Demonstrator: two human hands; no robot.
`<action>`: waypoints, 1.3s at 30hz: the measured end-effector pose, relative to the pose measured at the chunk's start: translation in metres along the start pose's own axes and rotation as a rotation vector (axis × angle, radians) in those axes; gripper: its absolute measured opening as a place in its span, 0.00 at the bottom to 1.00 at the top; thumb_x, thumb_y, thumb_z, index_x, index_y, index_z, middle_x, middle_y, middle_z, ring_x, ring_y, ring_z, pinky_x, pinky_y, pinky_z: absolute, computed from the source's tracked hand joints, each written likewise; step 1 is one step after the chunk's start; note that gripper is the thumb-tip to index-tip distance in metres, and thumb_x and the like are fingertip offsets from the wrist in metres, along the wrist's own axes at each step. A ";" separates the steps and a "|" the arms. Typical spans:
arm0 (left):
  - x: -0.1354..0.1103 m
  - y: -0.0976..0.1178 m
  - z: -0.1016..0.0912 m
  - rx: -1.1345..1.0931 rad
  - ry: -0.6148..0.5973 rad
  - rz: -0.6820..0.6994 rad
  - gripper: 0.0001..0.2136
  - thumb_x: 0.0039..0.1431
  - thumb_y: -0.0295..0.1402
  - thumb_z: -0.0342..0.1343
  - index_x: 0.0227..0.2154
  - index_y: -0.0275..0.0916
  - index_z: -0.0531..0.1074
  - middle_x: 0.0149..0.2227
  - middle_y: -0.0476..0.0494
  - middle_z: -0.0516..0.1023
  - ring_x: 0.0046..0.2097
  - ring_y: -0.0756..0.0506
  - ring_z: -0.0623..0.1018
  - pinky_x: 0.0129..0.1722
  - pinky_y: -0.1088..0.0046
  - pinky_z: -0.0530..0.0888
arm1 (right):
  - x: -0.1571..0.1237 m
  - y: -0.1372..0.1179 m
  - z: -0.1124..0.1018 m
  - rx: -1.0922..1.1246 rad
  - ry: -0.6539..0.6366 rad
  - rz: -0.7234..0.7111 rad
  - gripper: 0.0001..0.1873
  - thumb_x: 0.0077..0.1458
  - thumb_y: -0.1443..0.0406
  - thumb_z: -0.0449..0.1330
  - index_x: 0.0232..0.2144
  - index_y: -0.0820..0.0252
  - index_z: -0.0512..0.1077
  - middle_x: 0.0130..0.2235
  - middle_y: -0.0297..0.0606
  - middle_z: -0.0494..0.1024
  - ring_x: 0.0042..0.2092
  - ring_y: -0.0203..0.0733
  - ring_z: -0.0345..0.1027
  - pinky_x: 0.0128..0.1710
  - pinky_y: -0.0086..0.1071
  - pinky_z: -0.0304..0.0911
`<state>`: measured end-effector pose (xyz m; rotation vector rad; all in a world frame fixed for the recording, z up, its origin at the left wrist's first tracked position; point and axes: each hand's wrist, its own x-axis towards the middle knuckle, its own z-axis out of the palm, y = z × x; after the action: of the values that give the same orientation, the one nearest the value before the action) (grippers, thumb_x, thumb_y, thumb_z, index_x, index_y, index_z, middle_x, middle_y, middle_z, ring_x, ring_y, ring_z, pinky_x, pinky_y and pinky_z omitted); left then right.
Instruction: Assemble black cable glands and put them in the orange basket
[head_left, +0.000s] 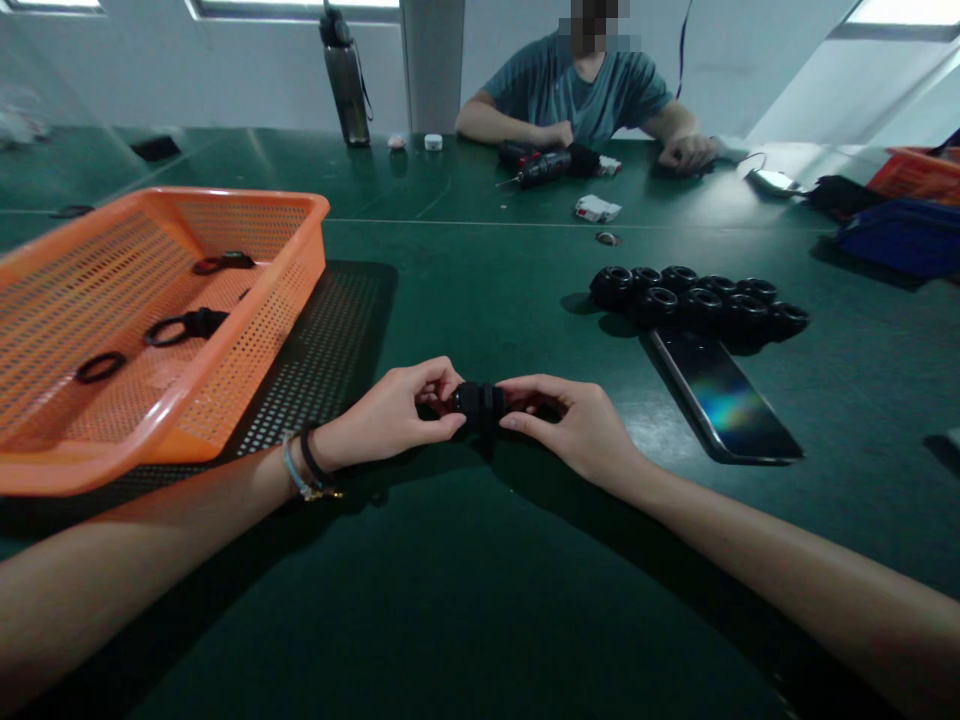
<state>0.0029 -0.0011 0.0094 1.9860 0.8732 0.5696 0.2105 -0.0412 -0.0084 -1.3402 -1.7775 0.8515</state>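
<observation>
Between my hands is a black cable gland [480, 402], held sideways just above the green table. My left hand [409, 402] pinches its left end between thumb and fingers. On the right end, the fingertips and thumb of my right hand [574, 415] are closed. Several similar black glands [701, 303] stand grouped in rows beyond my right hand. To the left, an orange perforated basket [259, 350] holds black rings [101, 367] and a black threaded piece [204, 322].
A smartphone [724, 395] lies right of my right hand, against the glands. Across the table [450, 600] sits a person [585, 90] with forearms on it, near a power drill [544, 167]. A bottle [346, 85] stands at the back; a blue bin [900, 238] is far right.
</observation>
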 end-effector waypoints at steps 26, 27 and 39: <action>0.000 -0.001 0.000 -0.010 -0.012 0.006 0.08 0.49 0.31 0.54 0.25 0.38 0.58 0.28 0.53 0.64 0.29 0.52 0.66 0.29 0.77 0.64 | 0.000 -0.002 0.000 0.026 -0.026 -0.024 0.13 0.45 0.71 0.64 0.37 0.58 0.74 0.34 0.34 0.81 0.35 0.39 0.74 0.36 0.34 0.69; 0.000 0.000 0.000 -0.006 -0.012 0.004 0.08 0.49 0.31 0.54 0.25 0.38 0.58 0.27 0.53 0.64 0.29 0.52 0.65 0.29 0.77 0.64 | 0.000 -0.003 0.000 0.027 -0.026 -0.029 0.13 0.45 0.71 0.64 0.37 0.58 0.75 0.34 0.33 0.81 0.35 0.38 0.74 0.36 0.34 0.69; 0.000 -0.003 0.000 -0.030 -0.012 0.015 0.09 0.49 0.31 0.54 0.24 0.38 0.57 0.28 0.53 0.64 0.29 0.53 0.65 0.29 0.77 0.64 | 0.000 0.000 0.001 0.037 -0.006 -0.027 0.13 0.45 0.70 0.65 0.36 0.58 0.76 0.34 0.34 0.81 0.34 0.38 0.74 0.36 0.33 0.69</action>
<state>0.0016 -0.0002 0.0073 1.9683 0.8382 0.5752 0.2096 -0.0411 -0.0085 -1.2882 -1.7717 0.8707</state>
